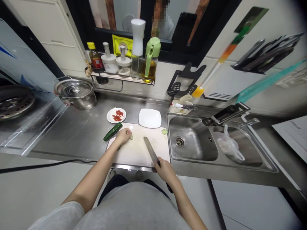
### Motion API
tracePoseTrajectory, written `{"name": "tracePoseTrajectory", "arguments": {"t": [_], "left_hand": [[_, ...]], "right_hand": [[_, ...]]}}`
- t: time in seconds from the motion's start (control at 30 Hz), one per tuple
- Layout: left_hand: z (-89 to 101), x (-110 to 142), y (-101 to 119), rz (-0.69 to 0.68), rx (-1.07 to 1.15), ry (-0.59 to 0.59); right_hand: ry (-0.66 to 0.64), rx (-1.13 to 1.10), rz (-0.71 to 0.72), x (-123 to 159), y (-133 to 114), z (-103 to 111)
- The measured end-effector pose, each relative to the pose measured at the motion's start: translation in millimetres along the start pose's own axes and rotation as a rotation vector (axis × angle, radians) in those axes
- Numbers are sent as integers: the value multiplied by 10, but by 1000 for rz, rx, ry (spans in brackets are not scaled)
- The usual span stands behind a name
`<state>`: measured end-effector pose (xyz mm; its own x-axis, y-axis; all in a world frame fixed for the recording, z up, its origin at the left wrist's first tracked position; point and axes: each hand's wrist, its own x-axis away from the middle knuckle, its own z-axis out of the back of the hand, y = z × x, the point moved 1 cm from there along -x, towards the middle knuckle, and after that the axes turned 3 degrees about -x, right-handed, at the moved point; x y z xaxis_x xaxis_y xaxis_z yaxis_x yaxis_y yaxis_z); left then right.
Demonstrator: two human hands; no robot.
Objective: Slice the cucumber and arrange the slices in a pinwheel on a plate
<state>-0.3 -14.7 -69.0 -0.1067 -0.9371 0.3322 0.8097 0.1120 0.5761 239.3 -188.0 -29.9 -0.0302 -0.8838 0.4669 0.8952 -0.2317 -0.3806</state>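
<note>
Pinching a pale slice (131, 137), my left grip (123, 135) was over the board (140, 155) at the tabletop's (79, 127) front edge, while my right grip (165, 171) closed round the knife (150, 150). Slicing seemed in hand; another cut called for keeping my left grip clear of the blade. The cucumber (112, 131) lay along the board's left edge, the red-flecked plate (109, 115) and white plate (150, 118) crowding its far side.

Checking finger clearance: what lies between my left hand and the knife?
Head view: a cucumber slice at the left hand, then white cutting board up to the knife.
</note>
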Motion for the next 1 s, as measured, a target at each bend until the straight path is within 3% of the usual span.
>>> {"name": "tracePoseTrajectory", "arguments": {"t": [0.13,0.33,1.0], "left_hand": [[-146,157,-49,-41,153,-70],[-156,336,-72,40,-177,10],[-199,383,-8,-15,-207,8]], "right_hand": [[-32,37,29,33,-68,9],[-108,117,62,79,-197,14],[-192,170,81,77,-324,-13]]}}
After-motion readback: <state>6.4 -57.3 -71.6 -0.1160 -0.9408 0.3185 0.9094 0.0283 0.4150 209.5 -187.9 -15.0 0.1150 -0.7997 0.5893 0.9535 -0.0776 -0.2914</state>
